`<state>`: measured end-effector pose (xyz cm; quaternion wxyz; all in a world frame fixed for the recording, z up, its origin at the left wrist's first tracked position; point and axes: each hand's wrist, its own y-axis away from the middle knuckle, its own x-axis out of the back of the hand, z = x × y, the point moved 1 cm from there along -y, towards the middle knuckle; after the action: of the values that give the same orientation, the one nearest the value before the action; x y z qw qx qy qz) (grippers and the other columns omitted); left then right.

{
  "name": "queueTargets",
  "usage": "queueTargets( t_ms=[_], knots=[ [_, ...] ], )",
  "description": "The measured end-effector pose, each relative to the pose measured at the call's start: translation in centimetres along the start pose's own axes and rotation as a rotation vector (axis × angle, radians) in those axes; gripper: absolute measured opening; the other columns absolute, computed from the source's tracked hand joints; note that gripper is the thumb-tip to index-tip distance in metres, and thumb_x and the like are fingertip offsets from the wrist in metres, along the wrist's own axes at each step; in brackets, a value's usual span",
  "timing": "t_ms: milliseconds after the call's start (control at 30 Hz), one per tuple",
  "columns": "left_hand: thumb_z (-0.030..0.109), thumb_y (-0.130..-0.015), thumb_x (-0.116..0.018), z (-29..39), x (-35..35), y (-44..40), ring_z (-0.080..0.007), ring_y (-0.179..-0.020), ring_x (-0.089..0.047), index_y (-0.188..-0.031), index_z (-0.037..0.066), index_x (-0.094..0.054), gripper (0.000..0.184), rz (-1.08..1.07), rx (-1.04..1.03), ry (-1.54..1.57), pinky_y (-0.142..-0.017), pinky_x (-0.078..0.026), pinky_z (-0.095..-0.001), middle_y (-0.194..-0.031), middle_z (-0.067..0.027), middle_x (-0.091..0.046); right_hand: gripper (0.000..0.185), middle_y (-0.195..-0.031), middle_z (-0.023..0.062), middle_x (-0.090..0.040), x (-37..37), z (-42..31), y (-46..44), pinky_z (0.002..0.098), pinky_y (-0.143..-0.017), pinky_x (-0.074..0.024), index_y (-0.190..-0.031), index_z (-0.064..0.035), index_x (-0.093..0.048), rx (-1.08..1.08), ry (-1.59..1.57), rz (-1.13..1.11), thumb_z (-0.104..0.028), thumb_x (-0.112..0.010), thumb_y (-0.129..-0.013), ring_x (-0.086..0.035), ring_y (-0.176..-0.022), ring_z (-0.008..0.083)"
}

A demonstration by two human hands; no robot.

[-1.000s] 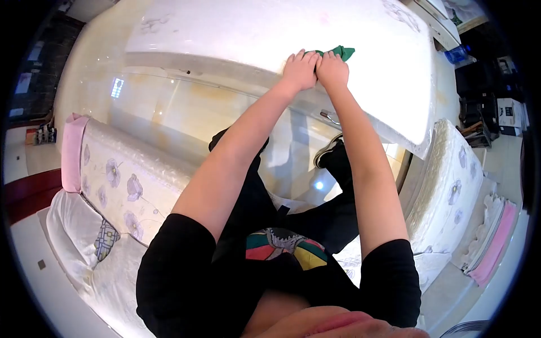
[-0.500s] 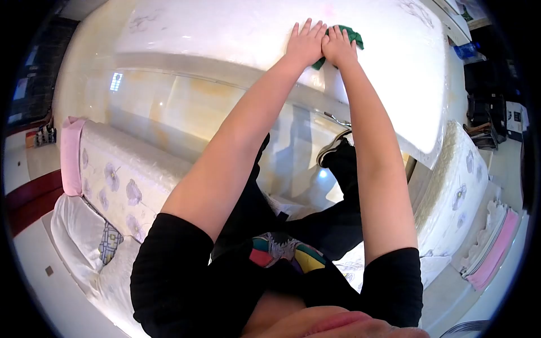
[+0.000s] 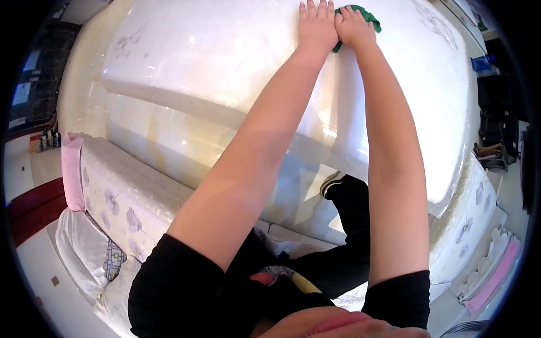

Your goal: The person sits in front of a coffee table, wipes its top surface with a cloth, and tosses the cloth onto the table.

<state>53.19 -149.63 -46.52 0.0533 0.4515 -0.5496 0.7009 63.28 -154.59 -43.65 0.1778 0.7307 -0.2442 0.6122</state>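
My left hand (image 3: pixel 317 27) lies flat at the far part of the white tabletop (image 3: pixel 225 56), fingers stretched out and apart. Right beside it, touching at the thumb, my right hand (image 3: pixel 355 28) rests with spread fingers on a green cloth (image 3: pixel 372 19). The cloth sticks out past the right fingertips, and a small corner shows below, between the two hands. Most of it is hidden under my palms. Both arms reach out nearly straight, and neither hand is closed around anything.
A flowered, plastic-covered sofa (image 3: pixel 121 208) runs along the left, with a pink cover (image 3: pixel 73 172) on its end. Another flowered seat (image 3: pixel 465 225) stands at the right below the table edge. A blue bottle (image 3: pixel 482 63) is at the far right.
Both hands and the green cloth have slid farther forward across the tabletop and slightly right. My arms reach farther out, and the view has shifted with my body leaning forward.
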Motion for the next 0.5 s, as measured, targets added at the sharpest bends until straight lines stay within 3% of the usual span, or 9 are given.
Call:
queueTargets(
  t_ms=[67, 200, 267, 500],
  knots=[
    [0.033, -0.093, -0.037, 1.2, 2.8, 0.9, -0.0311, -0.143, -0.019, -0.147, 0.011, -0.029, 0.058, -0.324, 0.110, -0.026, -0.115, -0.009, -0.0511, -0.153, -0.0082, -0.027, 0.058, -0.153, 0.0008, -0.028, 1.6, -0.8, 3.1, 0.0523, -0.113, -0.0201, -0.145, -0.0145, -0.035, -0.008, 0.051, -0.015, -0.040, -0.022, -0.095, -0.023, -0.142, 0.0204],
    [0.035, -0.092, -0.039, 2.9, 8.2, 4.9, -0.0310, -0.143, -0.016, -0.147, 0.010, -0.027, 0.062, -0.327, 0.122, 0.104, -0.116, -0.008, -0.0502, -0.154, -0.0093, -0.023, 0.062, -0.152, 0.0016, -0.032, 2.6, -0.9, 10.6, 0.0527, -0.111, -0.0227, -0.143, -0.0114, -0.037, -0.051, 0.085, 0.010, -0.051, -0.032, -0.095, -0.028, -0.139, 0.0219],
    [0.036, -0.090, -0.044, 3.6, 11.4, 7.2, -0.0305, -0.144, -0.013, -0.148, 0.009, -0.025, 0.067, -0.458, 0.053, 0.071, -0.116, -0.009, -0.0498, -0.155, -0.0101, -0.019, 0.064, -0.152, 0.0023, -0.030, 3.0, -1.1, 14.7, 0.0526, -0.111, -0.0222, -0.144, -0.0124, -0.036, -0.061, 0.082, -0.037, -0.053, -0.032, -0.095, -0.026, -0.140, 0.0220],
    [0.035, -0.087, -0.051, 5.7, 21.1, 15.3, -0.0312, -0.143, -0.017, -0.146, 0.007, -0.028, 0.070, -0.462, 0.019, 0.175, -0.114, -0.015, -0.0508, -0.154, -0.0103, -0.022, 0.067, -0.154, 0.0016, -0.025, 2.7, -2.1, 26.4, 0.0522, -0.113, -0.0195, -0.146, -0.0126, -0.031, -0.051, 0.033, -0.037, -0.052, -0.040, -0.092, -0.022, -0.142, 0.0223]
  ],
)
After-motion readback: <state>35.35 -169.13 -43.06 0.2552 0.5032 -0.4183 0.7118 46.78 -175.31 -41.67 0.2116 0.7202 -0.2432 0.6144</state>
